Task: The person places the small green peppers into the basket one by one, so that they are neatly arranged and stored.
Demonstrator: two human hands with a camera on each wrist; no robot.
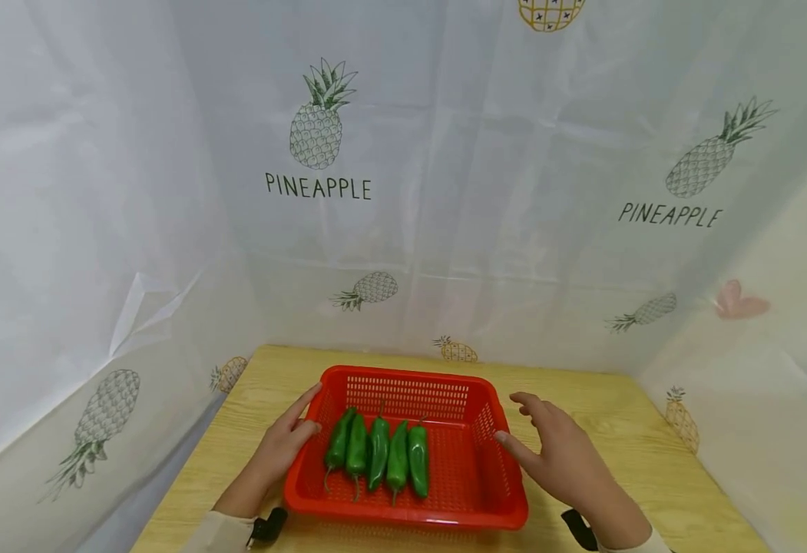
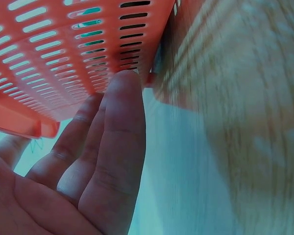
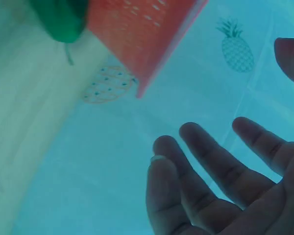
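A red plastic basket (image 1: pixel 403 520) with slotted walls stands on the wooden table. Several green peppers (image 1: pixel 378 449) lie side by side in its left half, stalks attached. My left hand (image 1: pixel 280 453) holds the basket's left side, thumb over the rim. In the left wrist view, the fingers (image 2: pixel 120 127) of that hand lie along the outside of the slotted wall. Close to the right rim, my right hand (image 1: pixel 560 453) has its fingers spread and holds nothing. The right wrist view shows its fingers (image 3: pixel 225 171) apart from the basket wall (image 3: pixel 137 44).
Under the basket is a light wooden table (image 1: pixel 617 415). White sheeting (image 1: pixel 479 192) printed with pineapples rises behind it and at both sides. In the right wrist view, a blurred green thing (image 3: pixel 63 19) with a thin stalk, pepper-like, shows at the upper left.
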